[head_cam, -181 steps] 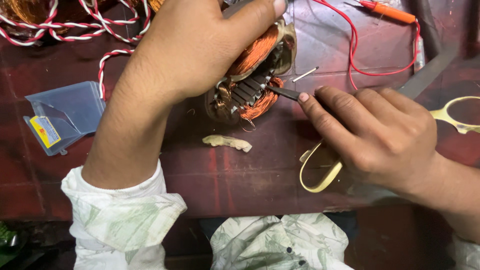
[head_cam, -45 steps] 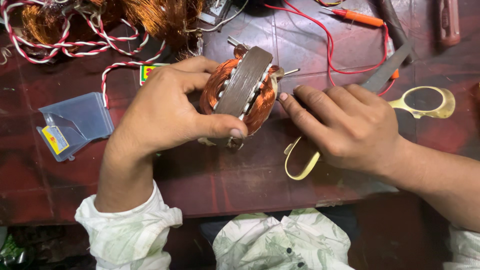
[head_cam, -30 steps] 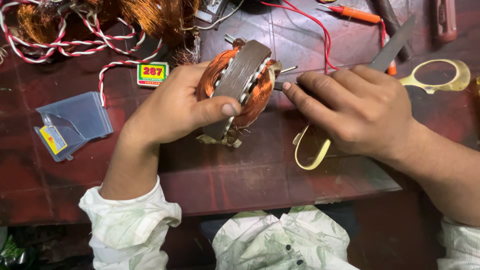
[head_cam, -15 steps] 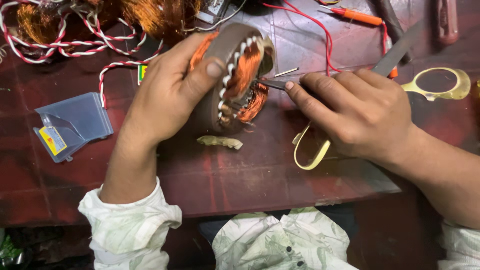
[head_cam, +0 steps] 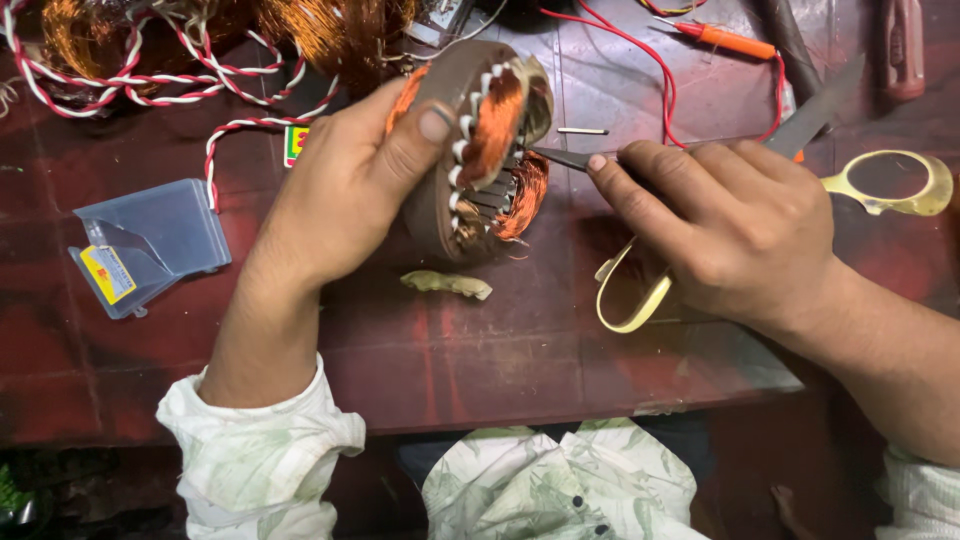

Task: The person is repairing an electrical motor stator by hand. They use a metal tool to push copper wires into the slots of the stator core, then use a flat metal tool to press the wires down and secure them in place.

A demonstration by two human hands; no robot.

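Copper-wound motor stator (head_cam: 478, 150), tilted on the dark red worktop (head_cam: 480, 350), sits gripped in the left hand's (head_cam: 345, 190) fingers, while the right hand's (head_cam: 730, 225) fingers pinch scissors (head_cam: 640, 300), tips touching its windings.

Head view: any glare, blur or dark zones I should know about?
Head view: sharp on the left hand, the wound motor stator and the right hand; soft sheen on the red-brown table and glare on the clear plastic case; lower left corner falls into deep shadow; no motion blur visible.
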